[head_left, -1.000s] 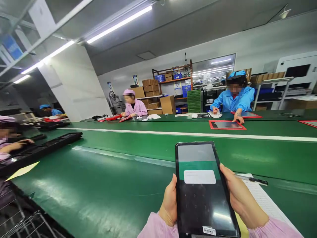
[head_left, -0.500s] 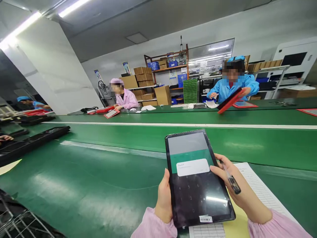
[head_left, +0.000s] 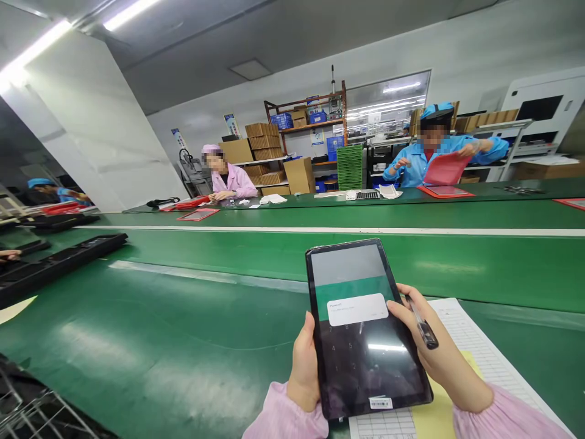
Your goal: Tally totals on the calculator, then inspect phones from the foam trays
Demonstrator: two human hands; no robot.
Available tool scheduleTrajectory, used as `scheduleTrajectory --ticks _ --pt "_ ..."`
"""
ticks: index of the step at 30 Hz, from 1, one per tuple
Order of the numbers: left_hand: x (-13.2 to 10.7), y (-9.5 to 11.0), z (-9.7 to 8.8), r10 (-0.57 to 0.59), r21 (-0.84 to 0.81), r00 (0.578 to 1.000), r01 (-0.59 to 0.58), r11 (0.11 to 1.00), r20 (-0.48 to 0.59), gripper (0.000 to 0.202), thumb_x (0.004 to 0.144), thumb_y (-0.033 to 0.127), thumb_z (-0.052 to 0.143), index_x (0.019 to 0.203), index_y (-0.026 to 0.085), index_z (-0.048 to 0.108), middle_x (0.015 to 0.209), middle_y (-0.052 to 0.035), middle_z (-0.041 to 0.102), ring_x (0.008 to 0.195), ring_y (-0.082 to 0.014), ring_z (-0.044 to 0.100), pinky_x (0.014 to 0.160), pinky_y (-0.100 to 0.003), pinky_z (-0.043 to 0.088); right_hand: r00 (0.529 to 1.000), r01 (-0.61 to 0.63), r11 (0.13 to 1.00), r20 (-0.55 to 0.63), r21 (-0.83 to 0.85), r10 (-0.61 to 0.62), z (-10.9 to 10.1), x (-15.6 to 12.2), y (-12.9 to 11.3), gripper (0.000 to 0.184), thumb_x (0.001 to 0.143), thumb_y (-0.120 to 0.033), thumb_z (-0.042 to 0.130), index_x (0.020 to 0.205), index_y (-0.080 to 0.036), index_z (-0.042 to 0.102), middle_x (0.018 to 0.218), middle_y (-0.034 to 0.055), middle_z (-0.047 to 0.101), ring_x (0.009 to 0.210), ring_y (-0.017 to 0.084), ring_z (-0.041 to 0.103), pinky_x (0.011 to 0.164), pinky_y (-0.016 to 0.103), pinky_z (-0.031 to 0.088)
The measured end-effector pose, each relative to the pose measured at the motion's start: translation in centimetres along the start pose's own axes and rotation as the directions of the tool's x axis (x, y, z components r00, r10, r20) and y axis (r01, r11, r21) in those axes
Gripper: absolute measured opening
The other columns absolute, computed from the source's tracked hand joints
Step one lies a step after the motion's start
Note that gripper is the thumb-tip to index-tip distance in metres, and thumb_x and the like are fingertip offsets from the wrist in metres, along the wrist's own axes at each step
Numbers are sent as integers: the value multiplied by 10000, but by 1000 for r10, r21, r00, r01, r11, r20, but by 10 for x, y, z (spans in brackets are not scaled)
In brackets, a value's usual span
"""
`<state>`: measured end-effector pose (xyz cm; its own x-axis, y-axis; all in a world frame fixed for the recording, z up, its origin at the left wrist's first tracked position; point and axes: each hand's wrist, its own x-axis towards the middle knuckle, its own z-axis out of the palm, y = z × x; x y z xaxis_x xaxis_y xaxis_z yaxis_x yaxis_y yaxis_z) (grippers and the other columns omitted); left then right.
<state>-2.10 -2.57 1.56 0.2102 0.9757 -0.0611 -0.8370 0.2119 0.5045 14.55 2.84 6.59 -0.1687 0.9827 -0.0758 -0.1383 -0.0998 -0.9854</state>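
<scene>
A black tablet (head_left: 365, 366) is held up between my two hands, its screen lit with a white pop-up box over a dim number keypad. My left hand (head_left: 305, 360) grips its left edge, thumb along the frame. On the other side my right hand (head_left: 425, 332) closes round the right edge, its thumb at the corner of the pop-up. A pen (head_left: 423, 326) is tucked in my right hand as well, pointing down to the right. Beneath the tablet lie a printed sheet with a grid (head_left: 475, 341) and a yellow paper (head_left: 436, 408).
A green bench runs across, with a white line (head_left: 292, 229) along it. Black trays (head_left: 59, 265) lie at left, a wire rack (head_left: 31, 405) at lower left. Opposite, a co-worker in blue (head_left: 411, 167) holds a red sheet (head_left: 448, 169); another in pink (head_left: 233, 180) sits further left.
My right thumb has shifted slightly left on the screen's edge. The co-worker in blue has swung the red piece up and right. A red-framed piece now lies flat before the co-worker in pink.
</scene>
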Motion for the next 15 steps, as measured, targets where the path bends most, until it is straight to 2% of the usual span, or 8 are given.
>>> scheduleTrajectory --ticks 3,8,13,15 --pt "1 0 2 16 4 1000 -16 1000 -14 611 744 614 584 1054 99 693 1062 -153 698 1171 -364 528 1049 -475 323 1000 17 1000 -10 23 -16 2 -5 -4 509 575 -548 725 932 -227 558 789 -2 619 723 204 560 614 270 435" --pt "-2 -1 10 38 19 999 -38 999 11 636 791 624 512 1095 89 672 1156 -163 657 1169 -366 530 1056 -483 316 998 61 998 3 11 -61 4 -7 -5 500 606 -559 727 943 -227 565 745 -10 598 704 199 558 581 265 428" --pt "2 3 0 32 5 999 -32 999 12 598 804 590 521 1097 89 666 1095 -163 682 1144 -338 554 1062 -462 311 998 52 999 -33 6 -51 -2 -1 0 558 592 -589 742 972 -220 567 846 12 634 784 217 591 608 266 453" --pt "6 0 -2 45 18 999 -45 999 -14 608 789 612 517 1061 93 679 1056 -157 695 1122 -331 570 1056 -461 318 999 46 999 -29 14 -45 -7 1 7 541 630 -575 744 1000 -219 575 885 21 641 816 226 600 635 277 477"
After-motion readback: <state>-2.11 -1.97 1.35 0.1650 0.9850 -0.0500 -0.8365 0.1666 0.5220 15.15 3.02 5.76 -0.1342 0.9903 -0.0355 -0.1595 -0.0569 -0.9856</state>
